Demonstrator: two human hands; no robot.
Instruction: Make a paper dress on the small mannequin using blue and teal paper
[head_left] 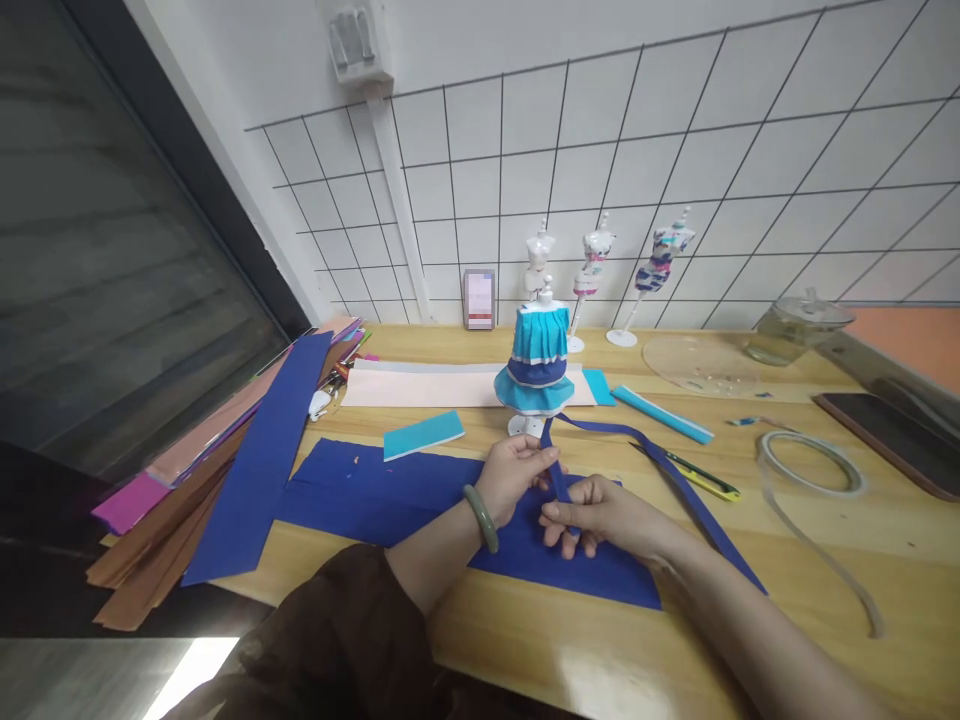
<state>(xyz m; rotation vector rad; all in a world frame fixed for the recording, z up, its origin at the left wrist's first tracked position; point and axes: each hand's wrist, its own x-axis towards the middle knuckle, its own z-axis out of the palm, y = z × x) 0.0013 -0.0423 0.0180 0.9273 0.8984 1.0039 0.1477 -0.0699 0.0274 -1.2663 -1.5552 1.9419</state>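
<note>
A narrow dark blue strip point(559, 478) runs between my two hands. My left hand point(514, 475), below a green bangle, pinches its upper part. Lower and to the right, my right hand point(589, 515) grips the folded strip near its end. From my left hand the strip loops behind and trails off to the right across the table. Both hands are over a large dark blue sheet point(420, 505). Just beyond them stands a small mannequin point(541, 350) in a turquoise, white and dark blue layered dress.
Behind are several bare or partly covered mannequins point(596, 265) and a propped phone point(480, 300). A yellow cutter point(705, 480), tape roll point(810, 463), dark phone point(892, 440) and glass teapot point(787, 325) lie right. Coloured paper point(172, 490) is piled left.
</note>
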